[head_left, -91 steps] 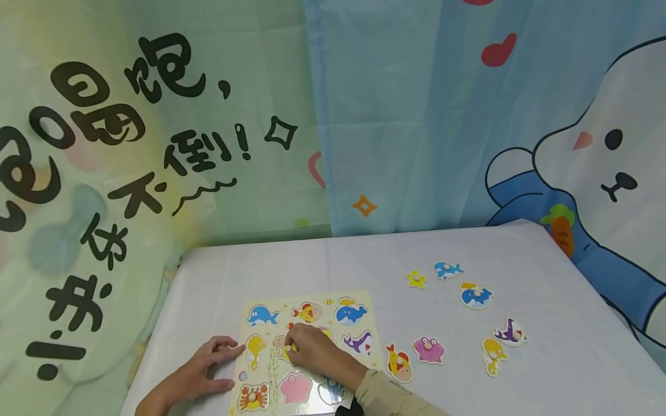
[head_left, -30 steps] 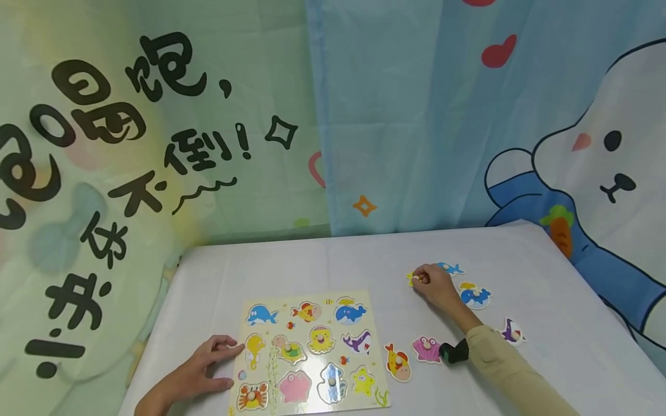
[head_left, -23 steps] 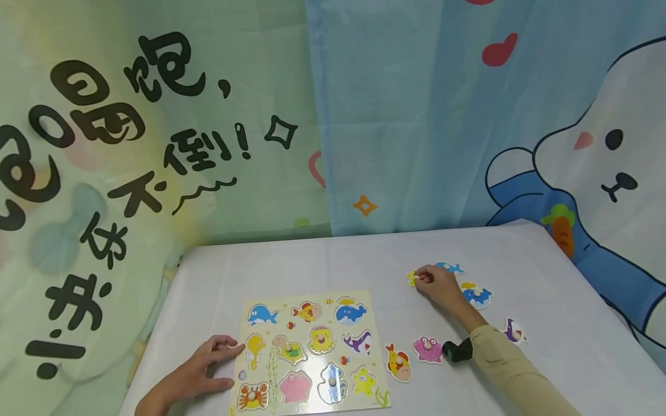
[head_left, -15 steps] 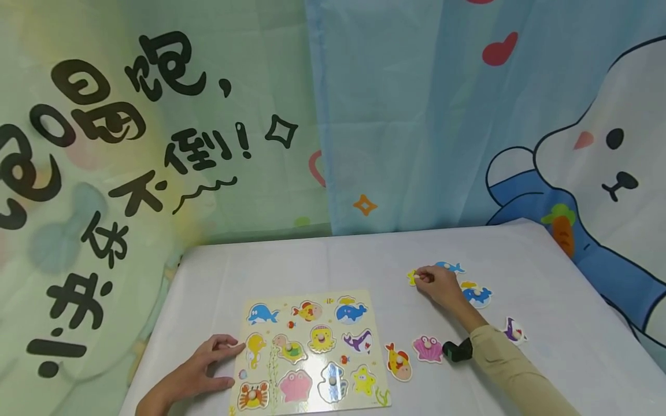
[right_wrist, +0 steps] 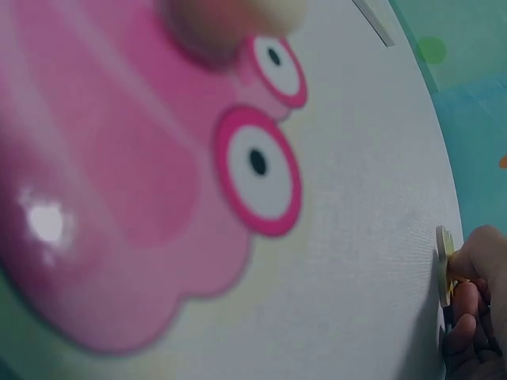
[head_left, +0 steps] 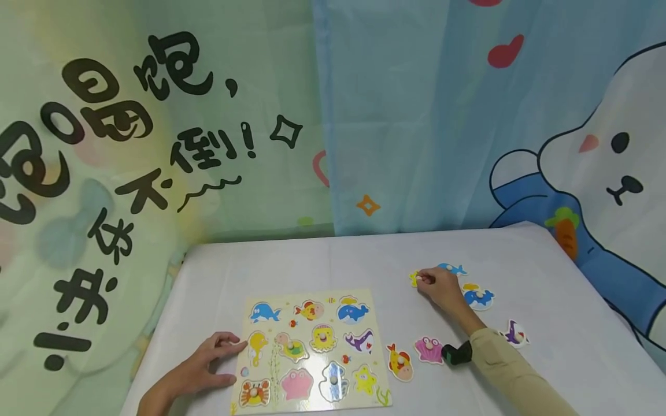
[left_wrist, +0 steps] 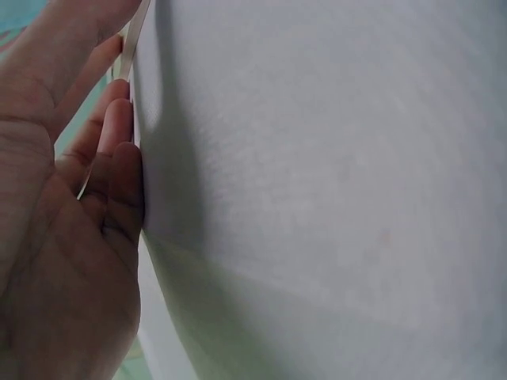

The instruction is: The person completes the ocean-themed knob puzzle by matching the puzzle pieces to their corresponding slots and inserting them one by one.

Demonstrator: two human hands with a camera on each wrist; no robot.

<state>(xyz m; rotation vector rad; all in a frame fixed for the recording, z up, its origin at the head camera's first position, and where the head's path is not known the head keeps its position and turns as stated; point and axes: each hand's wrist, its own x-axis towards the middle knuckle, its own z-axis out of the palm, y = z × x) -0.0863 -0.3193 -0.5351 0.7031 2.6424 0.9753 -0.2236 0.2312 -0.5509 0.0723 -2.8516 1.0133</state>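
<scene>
Right hand (head_left: 439, 287) pinches flat yellow star-shaped piece (head_left: 413, 278), beyond and right of glossy cream rectangular picture board (head_left: 377, 361); left hand (head_left: 203, 365), fingers relaxed, touches board's left edge.

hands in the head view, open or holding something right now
Left hand: open, at the left edge of the puzzle board.
Right hand: closed, pinching the yellow star piece.

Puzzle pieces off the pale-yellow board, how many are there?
6: yellow star pinched by the right hand; blue dolphin and yellow-topped blue whale near it; purple whale by the beige sleeve; pink shell and red-and-yellow fish right of the board. The sleeve may hide more.
</scene>
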